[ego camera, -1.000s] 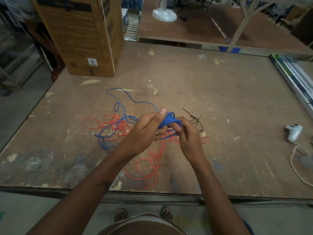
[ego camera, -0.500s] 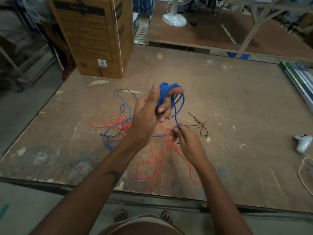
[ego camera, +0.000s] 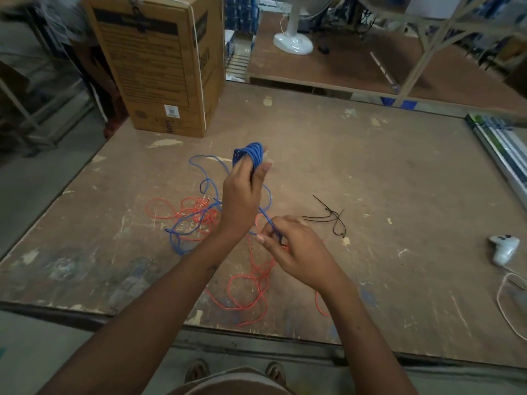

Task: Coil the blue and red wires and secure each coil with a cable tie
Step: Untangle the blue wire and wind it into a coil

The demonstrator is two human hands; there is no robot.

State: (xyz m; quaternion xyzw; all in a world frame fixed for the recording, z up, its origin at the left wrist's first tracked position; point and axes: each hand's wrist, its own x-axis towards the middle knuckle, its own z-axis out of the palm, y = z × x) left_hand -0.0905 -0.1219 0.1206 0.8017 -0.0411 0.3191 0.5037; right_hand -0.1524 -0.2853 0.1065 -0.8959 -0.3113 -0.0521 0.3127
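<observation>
Mid-coiling: left hand (ego camera: 242,195) grips the thin blue wire coil (ego camera: 251,155) above the worn wooden table (ego camera: 399,181), right hand (ego camera: 296,246) pinches its loose strand, next wrap needs slack from the tangled red wire (ego camera: 248,280).

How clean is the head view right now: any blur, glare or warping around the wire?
Head view: left hand and blue wire coil are slightly motion-softened; the far top-left corner is smeared; wide-angle lens bows the table edges; lighting soft and even, no glare; black cable ties stay readable.
</observation>
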